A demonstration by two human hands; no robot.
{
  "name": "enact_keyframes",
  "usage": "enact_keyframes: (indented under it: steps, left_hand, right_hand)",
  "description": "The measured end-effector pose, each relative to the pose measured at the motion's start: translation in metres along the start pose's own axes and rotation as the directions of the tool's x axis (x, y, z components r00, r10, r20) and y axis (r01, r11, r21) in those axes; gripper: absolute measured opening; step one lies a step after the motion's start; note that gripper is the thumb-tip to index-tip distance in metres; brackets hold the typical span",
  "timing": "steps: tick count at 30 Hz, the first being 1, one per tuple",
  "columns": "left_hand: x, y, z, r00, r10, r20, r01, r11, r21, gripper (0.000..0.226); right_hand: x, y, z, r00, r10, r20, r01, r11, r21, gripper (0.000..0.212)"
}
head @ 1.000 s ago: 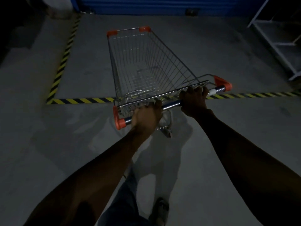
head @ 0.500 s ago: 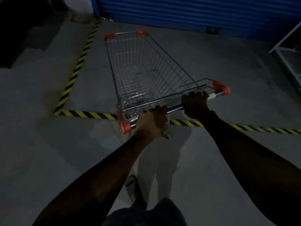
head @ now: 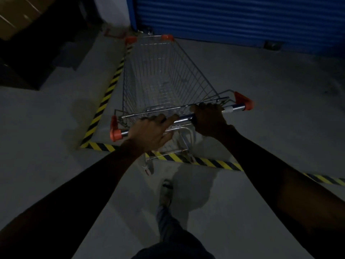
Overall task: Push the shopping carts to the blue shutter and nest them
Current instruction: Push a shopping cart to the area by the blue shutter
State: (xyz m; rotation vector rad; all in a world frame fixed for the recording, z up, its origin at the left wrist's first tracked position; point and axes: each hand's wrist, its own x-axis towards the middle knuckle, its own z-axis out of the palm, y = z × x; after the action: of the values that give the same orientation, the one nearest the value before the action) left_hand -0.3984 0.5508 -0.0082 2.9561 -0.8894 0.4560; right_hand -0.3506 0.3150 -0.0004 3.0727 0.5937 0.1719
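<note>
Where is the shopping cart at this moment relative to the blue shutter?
In the head view the shopping cart stands centre frame, nose close to the left end of the blue shutter, rear wheels over the striped floor tape.

One head-worn wide-angle view, looking forward and steeply down.

The camera sits above the person's own arms, which reach in from 7 and 5 o'clock toward the middle of the frame, where the left hand (head: 149,132) and right hand (head: 209,118) meet the cart (head: 164,81) handle, close under the lens. The view faces the blue shutter (head: 233,19), which fills the top edge from 12 to 2 o'clock, near the cart's far end. Straight down at 6 o'clock a leg and shoe (head: 166,189) show on the floor (head: 56,128). Striped floor tape (head: 106,98) curves with the lens at 9 and 4 o'clock. There is no second view to overlap.
</note>
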Motion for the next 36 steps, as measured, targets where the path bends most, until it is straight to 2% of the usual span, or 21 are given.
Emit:
enact_keyframes:
  steps: [3, 8, 12, 17, 19, 22, 27, 31, 34, 36]
  left_hand:
    - [0.019, -0.063, 0.008, 1.000, 0.002, 0.011, -0.002, 1.000, -0.027, 0.052]
    - [0.053, -0.158, 0.020, 0.996, 0.070, 0.056, -0.071, 0.997, 0.009, 0.053]
    - [0.075, -0.214, 0.034, 0.991, 0.096, 0.096, -0.104, 0.991, 0.089, 0.052]
    - [0.107, -0.261, 0.045, 0.989, 0.121, 0.079, -0.127, 0.989, 0.071, 0.050]
    - [0.116, -0.276, 0.047, 0.992, 0.088, 0.093, -0.095, 0.993, 0.068, 0.050]
    - [0.127, -0.295, 0.045, 0.990, 0.016, 0.139, -0.020, 0.999, 0.028, 0.057]
    - [0.145, -0.321, 0.054, 0.989, -0.078, 0.128, 0.094, 0.988, -0.126, 0.050]
    - [0.151, -0.326, 0.066, 0.991, -0.112, 0.068, 0.115, 0.992, -0.041, 0.055]
    - [0.154, -0.321, 0.074, 0.985, -0.148, 0.084, 0.150, 0.988, -0.024, 0.069]
    - [0.161, -0.319, 0.077, 0.977, -0.190, 0.095, 0.194, 0.981, -0.027, 0.069]
  right_hand:
    - [0.045, 0.008, 0.005, 0.987, -0.148, -0.059, 0.155, 0.979, 0.134, 0.030]
    - [0.123, -0.013, 0.010, 0.980, -0.183, -0.076, 0.195, 0.963, 0.188, 0.021]
    - [0.173, -0.031, 0.019, 0.993, -0.090, -0.075, 0.101, 0.983, 0.156, 0.024]
    - [0.220, -0.043, 0.021, 0.998, -0.013, -0.061, 0.020, 0.993, 0.113, 0.023]
    - [0.238, -0.052, 0.017, 0.999, 0.017, -0.031, -0.013, 0.992, 0.123, 0.026]
    - [0.255, -0.071, 0.012, 0.997, 0.077, 0.007, -0.077, 0.991, 0.105, 0.042]
    - [0.246, -0.102, 0.004, 0.982, 0.169, -0.081, -0.160, 0.981, 0.113, 0.062]
    - [0.228, -0.116, -0.003, 0.962, 0.260, -0.080, -0.248, 0.960, 0.129, 0.053]
    - [0.209, -0.117, -0.001, 0.947, 0.310, -0.078, -0.297, 0.944, 0.144, 0.047]
    - [0.196, -0.115, 0.001, 0.939, 0.332, -0.089, -0.315, 0.935, 0.162, 0.045]
